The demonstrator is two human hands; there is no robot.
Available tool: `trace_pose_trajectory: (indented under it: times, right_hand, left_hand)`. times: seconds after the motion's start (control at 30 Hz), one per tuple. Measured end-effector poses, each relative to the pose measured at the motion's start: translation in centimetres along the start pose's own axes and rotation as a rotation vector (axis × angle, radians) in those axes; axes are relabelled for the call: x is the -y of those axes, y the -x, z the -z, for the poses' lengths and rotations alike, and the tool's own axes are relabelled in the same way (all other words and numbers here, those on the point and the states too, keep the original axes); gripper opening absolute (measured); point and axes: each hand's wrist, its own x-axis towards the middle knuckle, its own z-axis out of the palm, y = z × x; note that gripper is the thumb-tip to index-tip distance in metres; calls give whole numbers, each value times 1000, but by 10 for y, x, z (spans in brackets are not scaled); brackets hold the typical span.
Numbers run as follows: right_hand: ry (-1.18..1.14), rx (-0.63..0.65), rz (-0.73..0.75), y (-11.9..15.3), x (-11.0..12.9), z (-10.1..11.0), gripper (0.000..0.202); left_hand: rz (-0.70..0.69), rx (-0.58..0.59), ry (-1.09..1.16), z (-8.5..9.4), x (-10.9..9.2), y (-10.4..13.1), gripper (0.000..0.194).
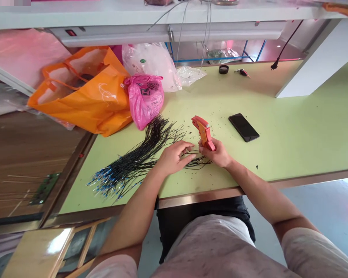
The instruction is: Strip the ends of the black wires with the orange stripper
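My right hand [218, 153] is closed round the handle of a red and orange hand tool [203, 132], which points up and away over the green tabletop. Just left of it, my left hand [174, 157] hovers low, thumb and fingers apart, beside some thin black wires [198, 162]. Whether a wire touches its fingertips is too small to tell. A large bundle of black wires [133, 156] with blue and silvery ends spreads to the left, partly behind my left hand and forearm.
An orange bag [104, 100], a pink plastic bag [147, 101] and a clear bag [153, 61] stand at the back left. A black phone [244, 127] lies to the right. Behind are a black ring [223, 69] and keys [243, 73]. A white shelf [118, 17] hangs above.
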Motion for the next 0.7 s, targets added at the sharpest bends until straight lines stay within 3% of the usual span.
trace_pose_trajectory:
  times: [0.13, 0.33, 0.7]
  right_hand:
    - [6, 9, 26, 0, 1, 0, 32]
    - [6, 15, 19, 0, 0, 0, 36]
    - [-18, 62, 130, 0, 5, 1, 41]
  left_hand:
    - [-19, 43, -65, -10, -1, -1, 31]
    - [-19, 147, -59, -12, 3, -1, 25]
    - [59, 117, 162, -11, -3, -2, 26]
